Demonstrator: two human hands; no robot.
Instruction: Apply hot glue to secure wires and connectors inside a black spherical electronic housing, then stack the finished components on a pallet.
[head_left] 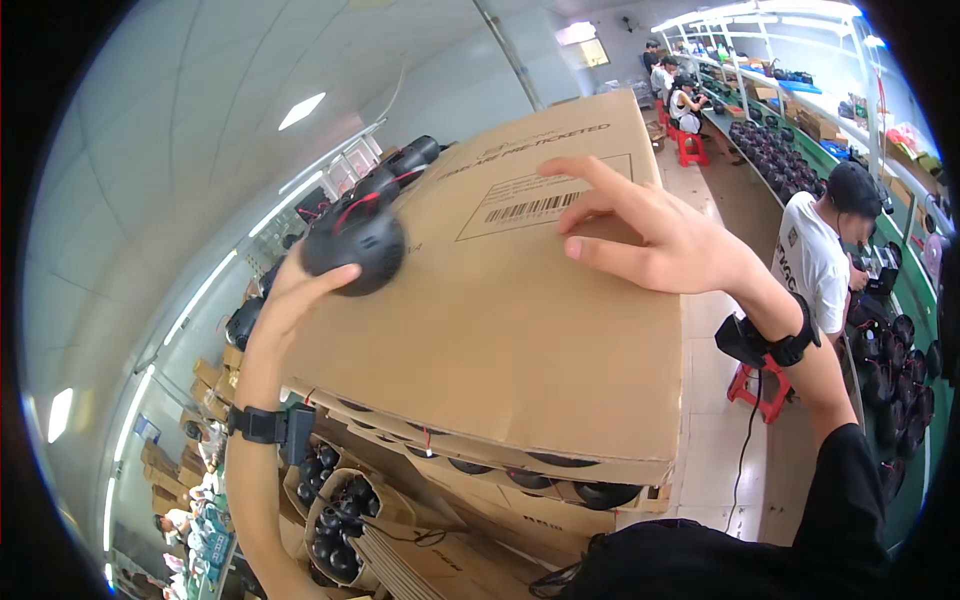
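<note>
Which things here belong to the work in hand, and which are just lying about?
Seemingly in use:
- black round unit, in the left hand
- cardboard sheet, under the open right hand
- similar black units by its left edge

Apparently just around:
- far red stool
- green bench

From my head, the left one of two side-by-side fisheye cameras looks down and forward, close above my left hand (292, 296) and right hand (668, 236), spanning the cardboard stack (520, 360) from near edge past far edge to the pale wall (450, 95).
</note>
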